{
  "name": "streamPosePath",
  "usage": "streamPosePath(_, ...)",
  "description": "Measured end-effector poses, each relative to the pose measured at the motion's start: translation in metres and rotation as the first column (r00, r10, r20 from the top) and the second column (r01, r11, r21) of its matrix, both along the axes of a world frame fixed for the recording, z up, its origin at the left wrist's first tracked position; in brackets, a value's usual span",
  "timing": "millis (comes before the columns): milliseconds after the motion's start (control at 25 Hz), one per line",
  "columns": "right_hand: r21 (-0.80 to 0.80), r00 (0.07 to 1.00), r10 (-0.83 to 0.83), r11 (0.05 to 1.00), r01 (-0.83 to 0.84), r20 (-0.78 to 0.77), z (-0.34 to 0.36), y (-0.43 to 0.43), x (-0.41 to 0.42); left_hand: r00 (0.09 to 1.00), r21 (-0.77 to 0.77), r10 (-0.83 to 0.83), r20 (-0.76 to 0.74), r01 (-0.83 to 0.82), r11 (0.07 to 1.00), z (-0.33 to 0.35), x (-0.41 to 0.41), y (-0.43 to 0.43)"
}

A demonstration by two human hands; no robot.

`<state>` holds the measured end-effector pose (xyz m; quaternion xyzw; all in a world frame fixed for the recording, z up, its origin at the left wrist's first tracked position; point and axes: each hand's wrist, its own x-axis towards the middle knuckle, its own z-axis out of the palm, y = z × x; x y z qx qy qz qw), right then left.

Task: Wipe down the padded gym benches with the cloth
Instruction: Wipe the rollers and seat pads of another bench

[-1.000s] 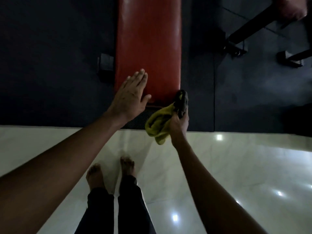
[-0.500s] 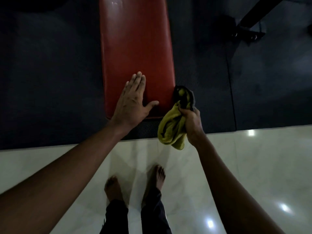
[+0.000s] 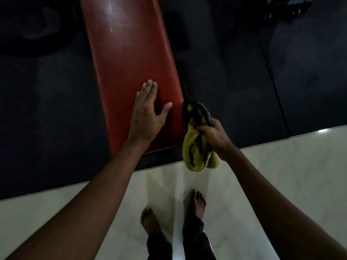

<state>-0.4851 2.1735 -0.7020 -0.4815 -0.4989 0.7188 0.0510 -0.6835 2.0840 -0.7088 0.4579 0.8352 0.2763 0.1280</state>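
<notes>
A long red padded bench [image 3: 129,53] runs away from me over dark rubber flooring. My left hand [image 3: 147,117] lies flat on its near end, fingers straight and thumb spread. Just off the bench's right edge, my right hand [image 3: 213,136] grips a bunched yellow-green cloth [image 3: 197,152] with a dark grey part at its top. The cloth hangs beside the near right corner of the pad; whether it touches the pad I cannot tell.
Black rubber mat [image 3: 234,72] surrounds the bench. Pale glossy tile floor [image 3: 281,175] begins near my bare feet [image 3: 196,205]. Dark metal equipment feet [image 3: 289,10] sit at the top right, and a dark round shape [image 3: 30,27] lies at the top left.
My view has shifted so the bench lies further right and larger. My right hand with the cloth has slid back along the bench's right edge toward me. The left hand stays pressed on the pad.
</notes>
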Motion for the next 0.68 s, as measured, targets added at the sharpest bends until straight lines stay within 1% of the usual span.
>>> streamPosePath(80, 0.011, 1.000, 0.014, 1.000, -0.014, 0.001, -0.012, 0.009, -0.002, 0.997, -0.016, -0.007, -0.073, 0.006, 1.000, -0.005, -0.004, 0.008)
streamPosePath(240, 0.085, 0.999, 0.052, 0.995, -0.052, 0.004, -0.019, 0.038, -0.035, 0.983, -0.025, 0.030, -0.179, -0.035, 0.999, -0.009, 0.005, 0.011)
streamPosePath(320, 0.086, 0.997, 0.073, 0.993, -0.074, 0.016, -0.026, 0.049, -0.042, 0.968, -0.048, 0.050, -0.246, -0.063, 0.997, -0.009, 0.004, 0.011)
streamPosePath(400, 0.033, 0.998, 0.050, 0.998, -0.051, 0.037, -0.026, 0.048, -0.038, 0.951, -0.095, 0.090, -0.297, -0.123, 0.988, -0.008, 0.003, 0.013)
streamPosePath(520, -0.015, 0.996, 0.066, 0.998, -0.065, 0.059, -0.020, 0.034, -0.025, 0.950, -0.102, 0.113, -0.292, -0.148, 0.984, -0.010, 0.004, 0.012)
streamPosePath(680, 0.095, 0.999, 0.050, 0.994, -0.047, -0.022, -0.008, 0.053, -0.058, 0.953, -0.115, 0.103, -0.285, -0.141, 0.983, -0.011, 0.001, 0.012)
